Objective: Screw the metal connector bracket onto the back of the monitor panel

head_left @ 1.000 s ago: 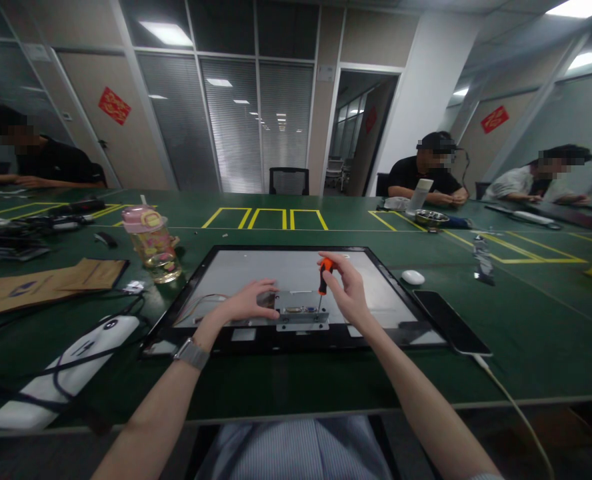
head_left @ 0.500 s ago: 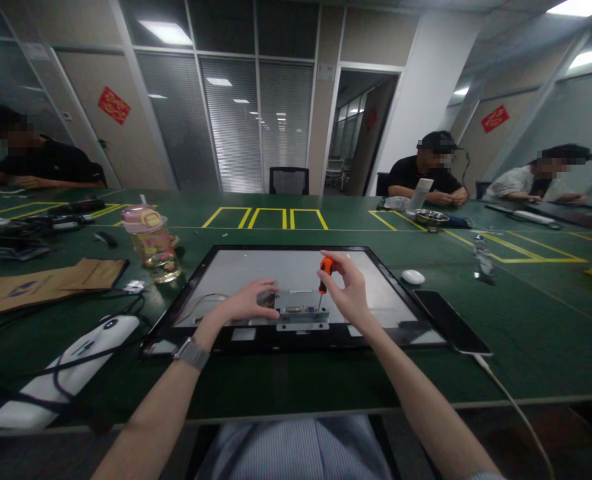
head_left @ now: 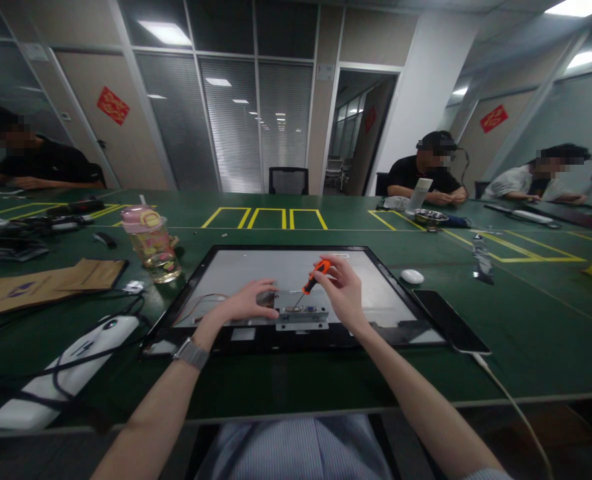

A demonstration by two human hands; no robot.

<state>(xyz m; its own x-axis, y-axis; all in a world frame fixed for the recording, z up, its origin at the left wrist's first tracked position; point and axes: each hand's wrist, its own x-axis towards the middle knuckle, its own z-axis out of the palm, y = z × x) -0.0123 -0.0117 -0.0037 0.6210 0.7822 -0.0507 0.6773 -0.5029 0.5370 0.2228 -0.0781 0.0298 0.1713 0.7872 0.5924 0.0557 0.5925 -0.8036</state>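
Orange screwdriver [head_left: 321, 268] pinched in right hand [head_left: 345, 288]: just moved tip leftward over bracket [head_left: 303, 319], probably for new spot; kept left hand [head_left: 246, 301] half-open, grip unclear.

Your right hand [head_left: 343, 290] is gripping an orange-and-black screwdriver [head_left: 317, 277], which is slanting down toward your left, its tip at the connector row of a metal bracket [head_left: 303, 319]. Your left hand [head_left: 249, 301], thumb and fingers spread apart, is resting at the bracket's left end. The bracket is sitting near the close edge of a black-framed display panel [head_left: 241, 267], which is lying on the green surface [head_left: 286, 383]. A pink-lidded tumbler [head_left: 149, 243] is standing to the panel's left; a smartphone [head_left: 451, 320] is lying beside its right edge. Three people [head_left: 406, 175] are sitting farther off.
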